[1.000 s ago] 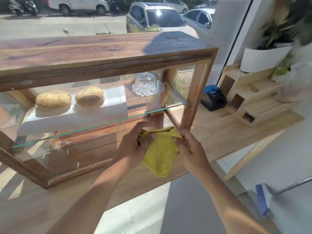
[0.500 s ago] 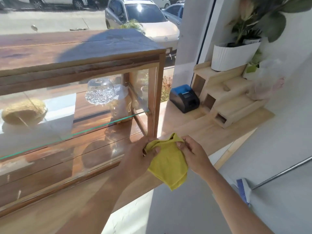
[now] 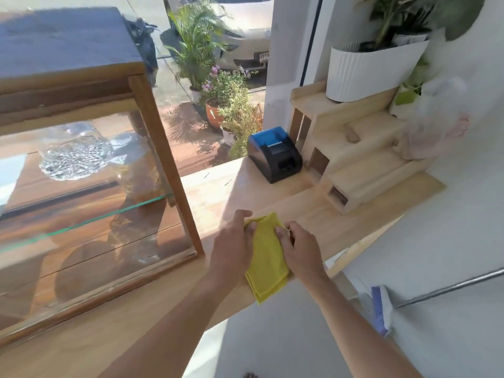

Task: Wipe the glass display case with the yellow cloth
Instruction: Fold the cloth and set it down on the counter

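A folded yellow cloth [image 3: 268, 257] lies on the wooden counter [image 3: 321, 222], just right of the glass display case [image 3: 90, 214]. My left hand [image 3: 231, 246] grips the cloth's left edge and my right hand [image 3: 302, 249] grips its right edge, fingers pinching the upper corners. The case has a wooden frame, a glass front and a glass shelf; a cut-glass dome [image 3: 73, 156] stands inside. Both hands are off the glass, to the right of the case's front corner post.
A black and blue receipt printer [image 3: 275, 155] sits at the back of the counter. A stepped wooden stand [image 3: 362, 159] carries a white plant pot [image 3: 373, 69]. A brush with a metal handle [image 3: 381, 309] leans low on the right. Potted plants stand outside the window.
The view has swung right, so the case now sits at the left. Both hands carried the cloth right, away from the case front, and lowered it flatter onto the counter.
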